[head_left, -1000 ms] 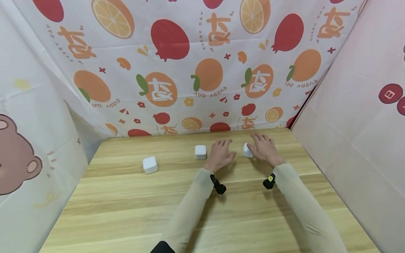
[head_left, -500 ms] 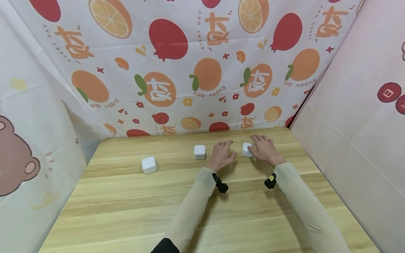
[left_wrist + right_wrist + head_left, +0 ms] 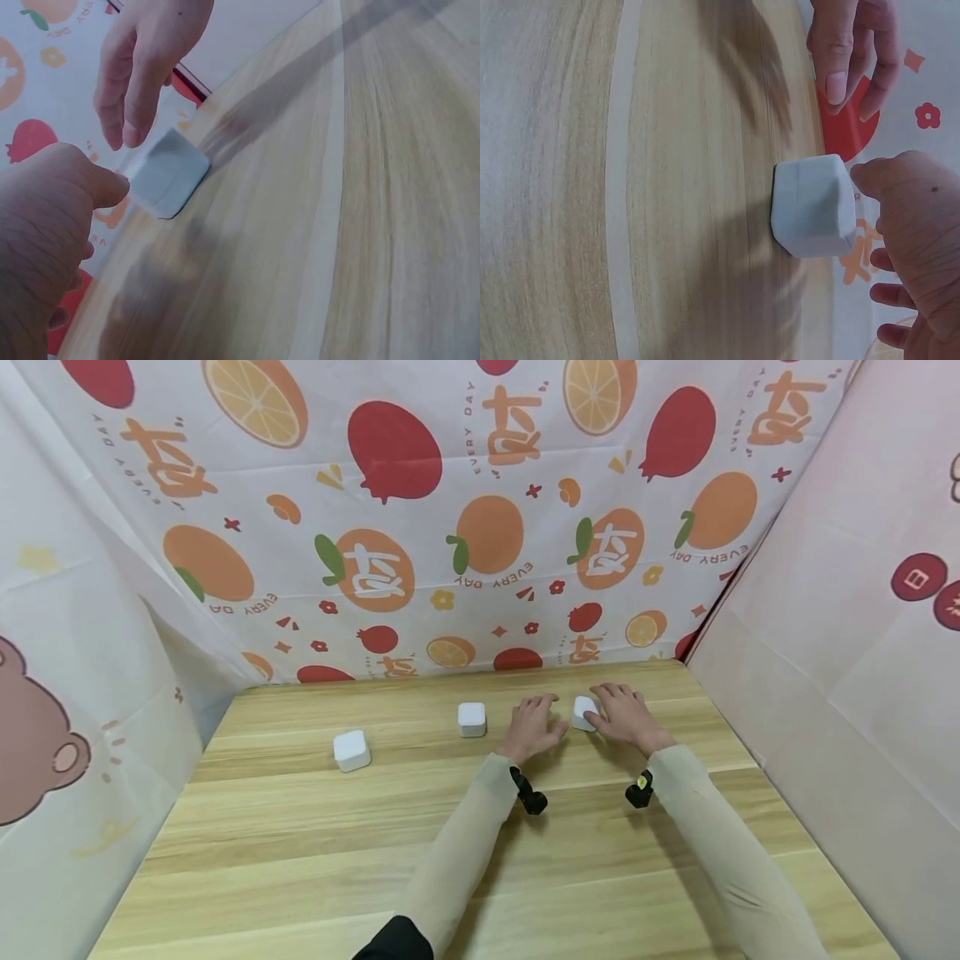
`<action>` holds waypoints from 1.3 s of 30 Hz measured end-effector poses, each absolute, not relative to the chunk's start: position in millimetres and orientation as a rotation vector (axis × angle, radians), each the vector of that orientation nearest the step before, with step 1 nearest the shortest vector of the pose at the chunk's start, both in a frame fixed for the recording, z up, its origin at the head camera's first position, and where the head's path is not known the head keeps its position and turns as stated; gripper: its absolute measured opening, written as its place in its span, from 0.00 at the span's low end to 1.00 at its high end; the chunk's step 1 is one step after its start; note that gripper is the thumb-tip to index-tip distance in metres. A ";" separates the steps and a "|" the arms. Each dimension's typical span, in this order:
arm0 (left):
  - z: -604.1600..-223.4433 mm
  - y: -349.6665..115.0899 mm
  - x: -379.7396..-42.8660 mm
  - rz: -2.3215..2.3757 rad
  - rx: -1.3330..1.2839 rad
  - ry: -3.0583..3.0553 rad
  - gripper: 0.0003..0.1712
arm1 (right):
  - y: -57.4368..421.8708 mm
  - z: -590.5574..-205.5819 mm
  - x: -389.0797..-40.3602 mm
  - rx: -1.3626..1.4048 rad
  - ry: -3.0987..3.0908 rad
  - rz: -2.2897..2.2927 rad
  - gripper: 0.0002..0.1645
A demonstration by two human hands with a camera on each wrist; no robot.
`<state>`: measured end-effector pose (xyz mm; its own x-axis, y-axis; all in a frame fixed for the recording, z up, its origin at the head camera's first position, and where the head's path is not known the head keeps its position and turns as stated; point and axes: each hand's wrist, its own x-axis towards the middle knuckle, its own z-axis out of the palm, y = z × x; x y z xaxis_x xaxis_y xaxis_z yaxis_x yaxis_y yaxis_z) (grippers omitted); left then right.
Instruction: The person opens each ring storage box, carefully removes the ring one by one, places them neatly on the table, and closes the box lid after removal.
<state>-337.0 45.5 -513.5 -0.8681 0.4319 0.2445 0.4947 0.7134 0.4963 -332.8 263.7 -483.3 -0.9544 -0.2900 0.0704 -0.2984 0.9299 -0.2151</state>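
Observation:
Three white rounded cubes stand on the wooden table. The right cube (image 3: 584, 713) lies between my two hands. My right hand (image 3: 628, 718) hovers over its right side, fingers spread and slightly bent, the thumb overlapping the cube in the head view. In the right wrist view that thumb's tip is beside the cube's (image 3: 814, 206) top edge; whether it touches, I cannot tell. On the other side, my left hand (image 3: 531, 728) is held apart from the cube, thumb and fingers loosely spread. The left wrist view shows its thumb near the cube (image 3: 169, 174). Neither hand grips anything.
A middle cube (image 3: 472, 720) stands left of my left hand, and a left cube (image 3: 352, 751) sits farther left, turned slightly. A fruit-print cloth (image 3: 420, 552) rises at the table's (image 3: 315, 852) back edge. Pale cloth walls (image 3: 840, 677) flank both sides.
My left hand has shifted a little to the right, closer to the right cube. My right hand has moved only slightly, and the cubes stay put; the head view has drifted a bit.

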 end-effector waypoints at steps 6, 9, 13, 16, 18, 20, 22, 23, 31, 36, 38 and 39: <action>-518.5 50.7 -340.3 -0.901 -0.764 -2.822 0.32 | 265.8 -487.6 -334.7 0.494 -3.035 0.339 0.38; -521.5 54.0 -342.8 -0.895 -0.766 -2.824 0.32 | 267.1 -490.2 -335.4 0.504 -3.018 0.335 0.37; -523.3 59.1 -344.6 -0.920 -0.768 -2.833 0.32 | 268.9 -492.6 -335.1 0.507 -3.005 0.343 0.35; -523.4 62.6 -344.6 -0.937 -0.762 -2.847 0.32 | 269.3 -493.4 -334.5 0.524 -3.000 0.347 0.33; -523.1 64.2 -343.7 -0.939 -0.757 -2.853 0.32 | 269.0 -494.3 -334.6 0.539 -3.000 0.341 0.33; -522.4 65.6 -342.9 -0.960 -0.764 -2.847 0.31 | 268.6 -495.3 -335.0 0.544 -3.006 0.334 0.33; -522.2 66.8 -342.4 -0.985 -0.780 -2.831 0.31 | 268.6 -496.4 -335.8 0.541 -3.012 0.323 0.33; -522.1 67.4 -342.3 -1.000 -0.789 -2.820 0.31 | 268.7 -496.7 -336.0 0.536 -3.015 0.320 0.33; -528.9 71.2 -348.7 -1.060 -0.814 -2.784 0.31 | 268.6 -495.8 -334.4 0.533 -2.999 0.344 0.32; -532.6 72.9 -351.9 -1.039 -0.804 -2.797 0.31 | 269.2 -494.1 -333.0 0.543 -2.988 0.367 0.31; -531.2 73.6 -351.2 -1.024 -0.801 -2.797 0.32 | 269.7 -493.3 -333.0 0.548 -2.986 0.375 0.30; -530.7 74.0 -350.8 -1.012 -0.798 -2.798 0.31 | 269.9 -493.1 -333.2 0.551 -2.984 0.376 0.30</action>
